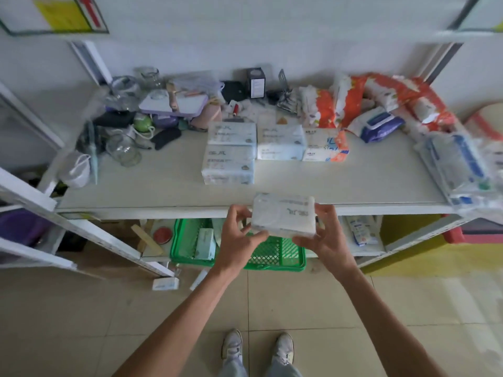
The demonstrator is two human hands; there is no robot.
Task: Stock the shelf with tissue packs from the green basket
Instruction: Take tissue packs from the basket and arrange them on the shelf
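Left of the shelf (367, 186): glass jars (123, 149), a white handbag (77, 170) and mixed small items crowd the far-left corner. None of it bears on the step.

Centre of the shelf: three pale blue tissue packs (230, 152) already lie flat, two stacked near-to-far at left, one just beside them to the right, and an orange-and-white pack (325, 145) touching that one. Bare shelf surface lies near of this row.

In hand: my left hand (239, 235) and right hand (325, 236) hold one white tissue pack (283, 216) between them, above the near lip of the shelf. Left grip: thumb and fingers curled on the pack's left end. Right grip: fingers wrapped on its right end. The pack is level, its print upside down from my view.

Below: the green basket (275, 258) sits on the floor under the shelf; at least one teal pack (204, 244) stands in its left part. Stock is therefore not exhausted.

Far right of the shelf: loose orange wrappers (392, 99), a purple wipes pack (381, 125) and a clear bag (460, 164).

Recommendation for the step in hand: carry the pack forward and set it flat on the bare surface near of the row, edges square to its neighbours, touching but not overlapping. Consider turning it so the print matches the others. Release both ends together to avoid tilting.
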